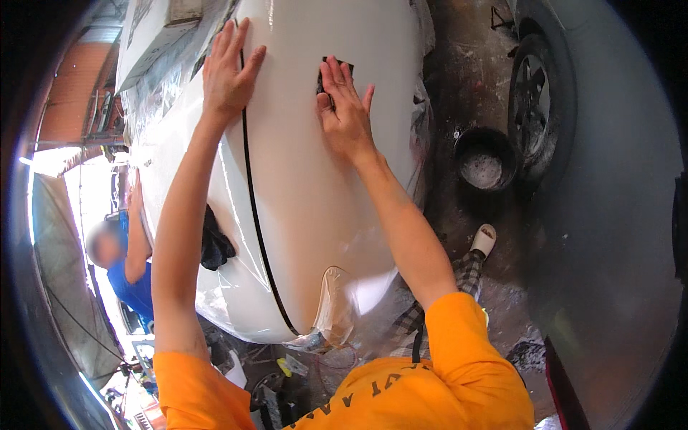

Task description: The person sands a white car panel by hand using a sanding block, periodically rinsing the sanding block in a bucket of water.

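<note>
A: Head view, quick pass, near first. Orange sleeves are coming up from the lower edge, both bare forearms reaching up onto the white car body panel (308, 186).

B: Hands?

A: Left hand (228, 68) is lying flat, fingers spread wide, gripping nothing, bracing near the panel's upper left edge right by the black seam line (252, 208). Right hand (346, 111) is pressing flat, fingers nearly straight, pinning a small dark sanding pad (324, 75) under the fingertips against the panel, toward its upper middle.

B: Step?

A: Looks like rubbing down the panel surface is underway, I'd say mid-pass. Next stroke is calling for even pressure, pad staying flat, left hand holding steady, keeping clear of the seam.

B: Around it?

A: Clear masking film (333, 308) is hanging at the panel's lower edge. Dark rag (215, 247) is sitting at the left edge. Further out, a black basin (484, 161) of whitish liquid is standing on the wet floor, just beside another car's wheel (534, 97). White shoe (484, 240) is showing below the basin.

B: Anyone else?

A: Person in blue (132, 276) is working at the panel's far left side, one arm raised onto it.
</note>
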`<state>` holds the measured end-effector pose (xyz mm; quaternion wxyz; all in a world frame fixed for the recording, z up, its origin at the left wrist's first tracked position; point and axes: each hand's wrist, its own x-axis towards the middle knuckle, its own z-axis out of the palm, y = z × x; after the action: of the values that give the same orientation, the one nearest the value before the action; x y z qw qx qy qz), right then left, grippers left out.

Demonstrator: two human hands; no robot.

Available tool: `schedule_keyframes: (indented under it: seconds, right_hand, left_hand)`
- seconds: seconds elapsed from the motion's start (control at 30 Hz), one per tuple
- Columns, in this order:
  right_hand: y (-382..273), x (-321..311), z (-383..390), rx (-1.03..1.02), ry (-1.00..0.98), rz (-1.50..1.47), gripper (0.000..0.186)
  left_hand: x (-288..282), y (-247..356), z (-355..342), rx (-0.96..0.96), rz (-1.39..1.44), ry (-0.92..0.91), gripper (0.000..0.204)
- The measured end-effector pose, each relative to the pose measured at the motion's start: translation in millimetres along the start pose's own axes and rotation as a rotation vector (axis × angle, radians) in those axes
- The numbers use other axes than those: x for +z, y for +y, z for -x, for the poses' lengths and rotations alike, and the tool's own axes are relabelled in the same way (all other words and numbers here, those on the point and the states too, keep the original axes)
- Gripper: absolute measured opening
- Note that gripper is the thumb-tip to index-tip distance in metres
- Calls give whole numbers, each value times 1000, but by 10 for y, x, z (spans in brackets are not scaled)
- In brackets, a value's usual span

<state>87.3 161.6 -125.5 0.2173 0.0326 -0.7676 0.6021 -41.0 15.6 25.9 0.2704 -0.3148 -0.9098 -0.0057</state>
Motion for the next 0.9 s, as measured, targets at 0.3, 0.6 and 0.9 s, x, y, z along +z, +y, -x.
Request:
schedule_keyframes:
  seconds: [0.3,0.6,0.9]
  right_hand:
    - [269,-306,2892,651,185,-888,48]
    - [947,-1129,2215,729,436,-498,38]
    - [432,-172,276,184,197,-112,68]
  left_hand:
    - [-180,1127,823,379,-332,-698,56]
    - [154,652,-443,235,-561,-417,64]
    - [233,-29,-1014,-249,424,-128,74]
